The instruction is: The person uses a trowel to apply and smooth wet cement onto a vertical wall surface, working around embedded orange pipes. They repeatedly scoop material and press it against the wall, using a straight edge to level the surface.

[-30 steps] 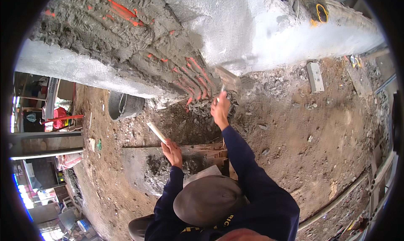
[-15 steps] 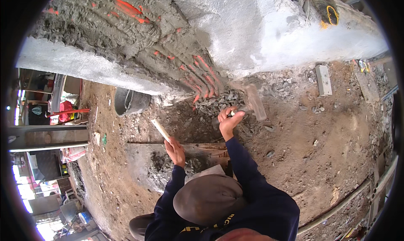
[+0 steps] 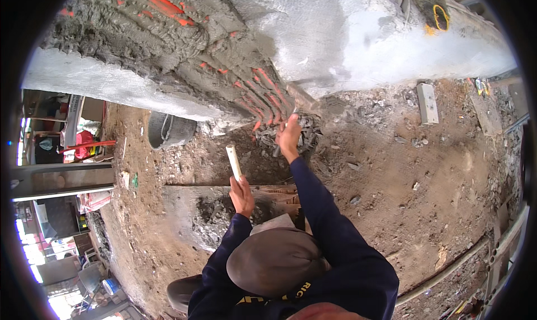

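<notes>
My right hand [image 3: 290, 136] is closed round the handle of a plastering trowel [image 3: 304, 98]. The trowel's blade is at the foot of the wall, beside ridged grey mortar [image 3: 224, 91] with orange strips [image 3: 268, 85] showing through it. Whether the blade touches the wall, I cannot tell. My left hand [image 3: 241, 196] grips a pale, narrow piece [image 3: 234, 162], which points away from me and looks like a strip or a board seen edge-on. Under my right wrist lies a heap of broken grey rubble [image 3: 307, 138].
Wet mortar [image 3: 215, 214] sits on a board [image 3: 179, 200] near my left forearm. A black bucket [image 3: 170, 131] stands by the wall at left. A grey block [image 3: 428, 103] lies at right on the dirt floor [image 3: 403, 219], and a long pole [image 3: 442, 275] at lower right.
My right hand has carried the trowel up and left, from over the ground beside the rubble to the wall's foot. My left hand has shifted slightly right, and its pale piece stands straighter.
</notes>
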Demonstrator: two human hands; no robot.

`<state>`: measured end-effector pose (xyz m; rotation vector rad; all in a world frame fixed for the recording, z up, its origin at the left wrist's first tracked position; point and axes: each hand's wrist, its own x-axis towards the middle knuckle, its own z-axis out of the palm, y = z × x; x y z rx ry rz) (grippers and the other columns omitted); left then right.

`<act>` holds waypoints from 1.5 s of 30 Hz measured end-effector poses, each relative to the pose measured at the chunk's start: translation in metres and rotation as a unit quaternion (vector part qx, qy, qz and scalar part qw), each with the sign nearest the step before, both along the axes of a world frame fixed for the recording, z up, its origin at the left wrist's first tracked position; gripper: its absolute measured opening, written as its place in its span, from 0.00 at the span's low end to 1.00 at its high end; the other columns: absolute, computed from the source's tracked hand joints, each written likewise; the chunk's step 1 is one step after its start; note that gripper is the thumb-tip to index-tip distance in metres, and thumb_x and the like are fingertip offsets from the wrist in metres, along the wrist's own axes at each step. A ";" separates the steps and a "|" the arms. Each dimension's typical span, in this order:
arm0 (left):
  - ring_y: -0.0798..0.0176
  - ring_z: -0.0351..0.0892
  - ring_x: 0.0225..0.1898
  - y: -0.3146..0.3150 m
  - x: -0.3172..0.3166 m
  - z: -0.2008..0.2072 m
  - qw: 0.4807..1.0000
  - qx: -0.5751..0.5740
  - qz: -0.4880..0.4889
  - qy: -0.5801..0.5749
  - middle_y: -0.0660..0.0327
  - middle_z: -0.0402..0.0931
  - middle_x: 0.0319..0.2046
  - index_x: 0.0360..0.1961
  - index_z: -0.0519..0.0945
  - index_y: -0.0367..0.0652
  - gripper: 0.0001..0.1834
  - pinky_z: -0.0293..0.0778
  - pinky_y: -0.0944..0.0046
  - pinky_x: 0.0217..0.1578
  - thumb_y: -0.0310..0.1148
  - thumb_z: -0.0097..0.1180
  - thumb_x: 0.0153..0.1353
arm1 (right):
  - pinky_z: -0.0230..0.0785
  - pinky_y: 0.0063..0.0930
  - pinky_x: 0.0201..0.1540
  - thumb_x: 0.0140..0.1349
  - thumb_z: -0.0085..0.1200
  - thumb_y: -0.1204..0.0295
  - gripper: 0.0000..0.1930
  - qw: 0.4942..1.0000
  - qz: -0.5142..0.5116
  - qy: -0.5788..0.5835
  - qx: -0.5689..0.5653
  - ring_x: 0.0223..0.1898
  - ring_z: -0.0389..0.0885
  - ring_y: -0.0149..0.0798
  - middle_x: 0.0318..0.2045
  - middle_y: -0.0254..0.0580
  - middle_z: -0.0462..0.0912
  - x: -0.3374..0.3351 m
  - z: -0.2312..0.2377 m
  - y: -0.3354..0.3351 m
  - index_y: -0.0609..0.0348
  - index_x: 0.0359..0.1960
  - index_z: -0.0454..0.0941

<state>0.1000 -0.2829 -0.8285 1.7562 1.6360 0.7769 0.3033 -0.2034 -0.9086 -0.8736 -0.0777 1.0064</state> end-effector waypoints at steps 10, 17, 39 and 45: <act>0.69 0.61 0.18 0.007 -0.021 -0.010 0.999 -0.015 0.033 -0.040 0.60 0.64 0.18 0.35 0.68 0.39 0.19 0.60 0.63 0.20 0.46 0.40 0.71 | 0.42 0.25 0.14 0.60 0.37 0.32 0.33 0.991 -0.095 0.069 0.065 0.11 0.50 0.28 0.11 0.28 0.57 -0.014 -0.011 -0.002 0.51 0.19 0.59; 0.70 0.60 0.18 0.006 -0.045 -0.010 0.996 -0.017 0.069 -0.053 0.62 0.63 0.17 0.36 0.68 0.39 0.18 0.58 0.64 0.19 0.45 0.41 0.71 | 0.44 0.24 0.13 0.58 0.36 0.28 0.36 0.987 -0.113 -0.016 0.115 0.09 0.54 0.28 0.10 0.29 0.57 -0.042 -0.002 -0.053 0.53 0.20 0.63; 0.71 0.60 0.19 0.002 -0.033 -0.012 1.000 0.009 0.018 0.024 0.65 0.64 0.17 0.39 0.70 0.37 0.20 0.57 0.65 0.18 0.47 0.40 0.71 | 0.46 0.24 0.14 0.56 0.37 0.29 0.36 0.993 -0.078 0.084 0.034 0.11 0.55 0.28 0.12 0.31 0.59 -0.032 -0.022 -0.061 0.54 0.24 0.63; 0.71 0.61 0.19 -0.001 -0.027 -0.006 0.999 -0.008 0.024 0.039 0.63 0.65 0.17 0.39 0.70 0.37 0.22 0.59 0.64 0.19 0.48 0.39 0.71 | 0.47 0.23 0.14 0.51 0.43 0.27 0.37 0.966 -0.175 0.012 0.189 0.15 0.59 0.26 0.19 0.31 0.65 -0.016 0.009 -0.028 0.55 0.26 0.65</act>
